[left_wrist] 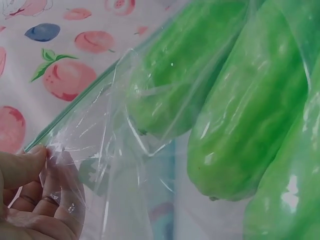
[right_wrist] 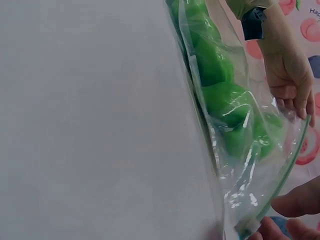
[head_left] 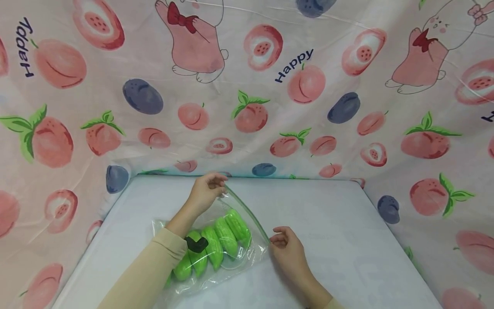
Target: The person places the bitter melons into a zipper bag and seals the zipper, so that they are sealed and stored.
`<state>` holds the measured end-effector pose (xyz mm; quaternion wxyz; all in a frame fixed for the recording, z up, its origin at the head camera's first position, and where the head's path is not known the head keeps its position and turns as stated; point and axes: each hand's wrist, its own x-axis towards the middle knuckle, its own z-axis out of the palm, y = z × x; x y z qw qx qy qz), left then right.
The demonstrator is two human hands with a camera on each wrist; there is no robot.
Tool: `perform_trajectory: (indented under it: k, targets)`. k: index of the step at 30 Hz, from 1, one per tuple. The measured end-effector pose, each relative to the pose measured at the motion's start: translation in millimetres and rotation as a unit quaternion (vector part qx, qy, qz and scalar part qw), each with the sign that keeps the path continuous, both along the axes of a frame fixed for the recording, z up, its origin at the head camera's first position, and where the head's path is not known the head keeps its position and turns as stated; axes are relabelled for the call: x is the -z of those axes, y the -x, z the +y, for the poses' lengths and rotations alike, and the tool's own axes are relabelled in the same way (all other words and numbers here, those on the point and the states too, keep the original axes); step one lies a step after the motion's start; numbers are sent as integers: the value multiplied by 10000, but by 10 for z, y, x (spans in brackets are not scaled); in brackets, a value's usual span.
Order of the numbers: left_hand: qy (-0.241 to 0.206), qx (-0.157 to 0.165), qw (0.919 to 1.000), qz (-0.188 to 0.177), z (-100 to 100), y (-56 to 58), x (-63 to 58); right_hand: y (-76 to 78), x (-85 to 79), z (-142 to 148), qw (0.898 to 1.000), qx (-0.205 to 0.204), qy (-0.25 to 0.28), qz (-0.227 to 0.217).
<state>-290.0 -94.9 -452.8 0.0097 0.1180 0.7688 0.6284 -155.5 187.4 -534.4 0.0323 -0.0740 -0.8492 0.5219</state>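
A clear zip bag [head_left: 252, 257] with a green zip edge lies on the table and holds several bright green, bumpy, cucumber-like vegetables [head_left: 227, 238] side by side. My left hand [head_left: 206, 191] pinches the far end of the zip edge; in the left wrist view the thumb of that hand [left_wrist: 30, 195] presses on the green strip. At the strip's near right end, my right hand [head_left: 289, 251] grips the bag's corner. A pale slider [right_wrist: 250, 226] shows between thumb and fingers of the right hand [right_wrist: 295, 210] in the right wrist view. The strip stretches between both hands.
A white table [head_left: 339, 240] lies under the bag. Behind it and at both sides hangs a pink cloth [head_left: 231, 120] printed with fruit and rabbits. A black strap piece [head_left: 197, 244] sits by the left sleeve, above part of the bag.
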Motion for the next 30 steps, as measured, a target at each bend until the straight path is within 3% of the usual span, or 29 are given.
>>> perform_trajectory:
  k: [30]
  targets:
    - [216,490,9981,295,282,-107,124,452,-252,-341,9887,-223,1184,889]
